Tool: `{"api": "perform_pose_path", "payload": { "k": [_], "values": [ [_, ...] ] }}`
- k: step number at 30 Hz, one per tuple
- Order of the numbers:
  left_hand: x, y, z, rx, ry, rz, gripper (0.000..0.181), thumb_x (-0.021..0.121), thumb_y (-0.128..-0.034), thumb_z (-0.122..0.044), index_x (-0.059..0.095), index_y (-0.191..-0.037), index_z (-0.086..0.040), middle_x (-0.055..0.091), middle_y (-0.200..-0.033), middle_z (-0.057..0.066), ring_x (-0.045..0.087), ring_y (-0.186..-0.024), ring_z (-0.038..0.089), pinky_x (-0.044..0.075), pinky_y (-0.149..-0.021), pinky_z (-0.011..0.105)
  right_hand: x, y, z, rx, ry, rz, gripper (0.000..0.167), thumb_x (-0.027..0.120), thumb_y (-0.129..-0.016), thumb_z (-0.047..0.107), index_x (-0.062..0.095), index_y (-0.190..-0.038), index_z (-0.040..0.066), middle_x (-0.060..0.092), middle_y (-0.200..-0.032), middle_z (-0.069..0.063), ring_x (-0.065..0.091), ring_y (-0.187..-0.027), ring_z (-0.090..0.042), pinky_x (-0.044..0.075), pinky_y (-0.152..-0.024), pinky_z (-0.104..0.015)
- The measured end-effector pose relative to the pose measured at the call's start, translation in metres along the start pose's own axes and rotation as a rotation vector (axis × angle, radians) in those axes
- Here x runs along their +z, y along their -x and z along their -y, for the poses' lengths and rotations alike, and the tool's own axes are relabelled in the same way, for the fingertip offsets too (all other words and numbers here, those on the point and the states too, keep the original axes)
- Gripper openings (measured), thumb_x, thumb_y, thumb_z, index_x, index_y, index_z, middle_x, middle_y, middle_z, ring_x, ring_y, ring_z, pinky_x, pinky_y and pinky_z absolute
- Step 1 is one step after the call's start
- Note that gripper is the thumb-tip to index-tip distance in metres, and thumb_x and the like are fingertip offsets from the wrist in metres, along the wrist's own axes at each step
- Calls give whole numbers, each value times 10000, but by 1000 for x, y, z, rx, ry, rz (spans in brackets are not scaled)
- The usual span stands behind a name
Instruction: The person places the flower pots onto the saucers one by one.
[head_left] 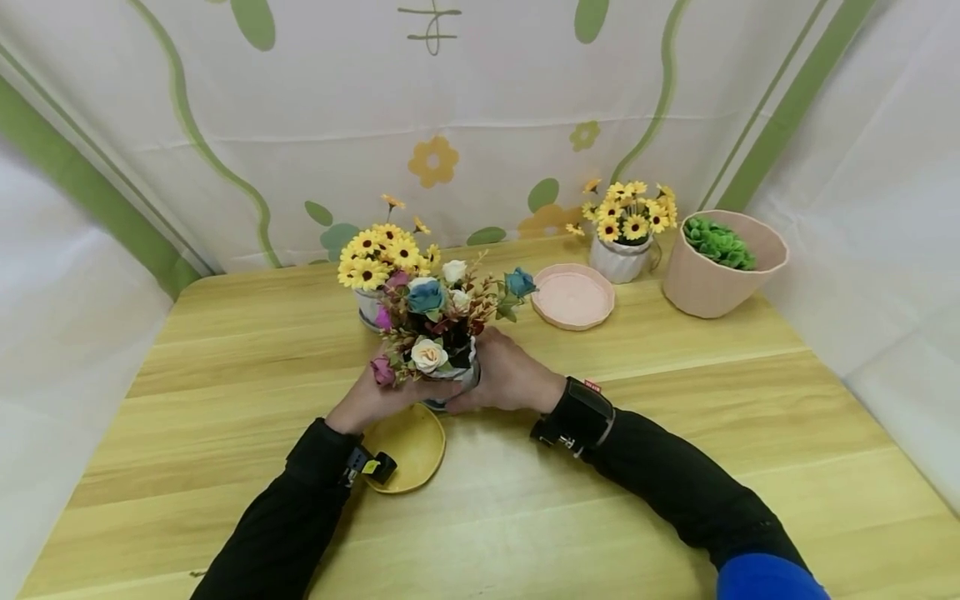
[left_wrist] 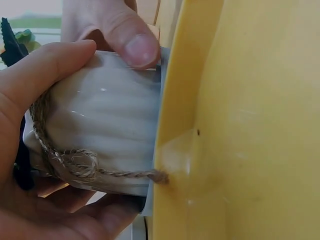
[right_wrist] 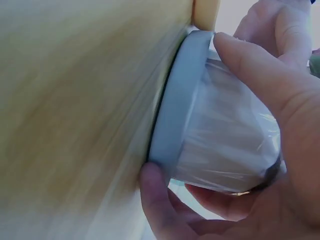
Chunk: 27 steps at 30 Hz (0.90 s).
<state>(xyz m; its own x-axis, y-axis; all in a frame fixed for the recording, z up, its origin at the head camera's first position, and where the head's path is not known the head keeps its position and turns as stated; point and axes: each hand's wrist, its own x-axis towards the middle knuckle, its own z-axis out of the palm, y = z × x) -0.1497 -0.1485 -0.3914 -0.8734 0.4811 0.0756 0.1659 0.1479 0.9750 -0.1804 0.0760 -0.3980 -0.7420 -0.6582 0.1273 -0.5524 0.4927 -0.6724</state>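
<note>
Just beyond yellow dish (head_left: 420, 454), flower pot (left_wrist: 102, 122) seated in grey saucer (right_wrist: 177, 107); left hand (head_left: 390, 394) grips one side, right hand (head_left: 513, 372) grips pot and saucer opposite, probably keeping both steady.

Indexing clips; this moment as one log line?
left hand: holds white pot | right hand: holds pot and gray saucer | yellow dish: alongside

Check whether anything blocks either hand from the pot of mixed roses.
Nothing visible does: the left hand and right hand both grip the white flowerpot. The yellow dish lies nearer the person, not between them.
</note>
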Motion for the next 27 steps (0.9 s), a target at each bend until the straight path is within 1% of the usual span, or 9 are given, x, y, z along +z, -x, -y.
{"api": "perform_pose_path", "payload": {
  "k": [2,5,9,10,12,15,19,24,27],
  "values": [
    [-1,2,1,12,-4,-2,859,827,-908,-66,391,-1614,-290,493,-1606,-23,461,-1504,204,430,-1216,357,1,-1,2,0,-12,-2,908,1010,-707,289,555,-1477,138,646,-1439,-39,603,-1332,-188,503,-1159,-364],
    [-2,4,3,17,-22,-7,864,820,-918,-79,372,-1627,-287,470,-1627,-20,439,-1521,211,421,-1212,323,2,-2,4,8,6,-9,933,1006,-714,319,534,-1499,140,628,-1467,-48,593,-1350,-207,489,-1177,-371],
    [-2,7,3,5,-42,-5,869,807,-937,-97,341,-1648,-277,433,-1662,-8,403,-1550,233,416,-1203,281,4,-3,7,16,31,-17,977,1001,-725,338,497,-1534,124,594,-1510,-83,568,-1391,-248,469,-1202,-396],
    [-2,7,3,5,-48,-3,873,806,-937,-92,337,-1651,-274,429,-1666,-7,399,-1554,237,412,-1209,291,5,-3,7,23,34,-18,978,1003,-724,336,498,-1532,117,594,-1509,-93,569,-1390,-258,470,-1202,-402],
    [-2,7,1,-3,-52,9,859,800,-944,-95,342,-1649,-270,437,-1661,-12,406,-1549,230,420,-1199,262,5,-2,8,27,43,-18,964,1001,-728,327,505,-1523,100,601,-1497,-111,579,-1378,-269,482,-1191,-410],
    [-2,4,-1,5,-54,30,822,798,-942,-79,382,-1628,-257,480,-1625,-16,447,-1518,219,432,-1190,253,4,-1,10,43,51,-25,901,1001,-727,308,550,-1471,77,642,-1434,-127,631,-1307,-267,530,-1139,-397],
    [-4,-1,-1,-2,-43,50,801,807,-929,-59,422,-1599,-267,515,-1586,-43,475,-1489,188,434,-1179,228,3,-1,9,47,61,-27,848,993,-740,294,574,-1443,69,663,-1401,-134,660,-1266,-259,557,-1106,-382],
    [-9,-5,1,-25,-30,63,806,786,-942,-56,391,-1616,-252,485,-1613,-24,452,-1504,198,438,-1160,213,3,-6,7,23,57,-29,913,994,-739,276,530,-1496,64,631,-1458,-152,631,-1325,-284,526,-1151,-396],
    [-12,-8,2,-36,-10,70,795,753,-965,-58,360,-1633,-233,460,-1635,5,443,-1511,218,466,-1137,223,2,-12,6,30,88,-35,885,994,-736,274,548,-1466,51,660,-1391,-159,676,-1215,-273,571,-1083,-374]
  ]
}}
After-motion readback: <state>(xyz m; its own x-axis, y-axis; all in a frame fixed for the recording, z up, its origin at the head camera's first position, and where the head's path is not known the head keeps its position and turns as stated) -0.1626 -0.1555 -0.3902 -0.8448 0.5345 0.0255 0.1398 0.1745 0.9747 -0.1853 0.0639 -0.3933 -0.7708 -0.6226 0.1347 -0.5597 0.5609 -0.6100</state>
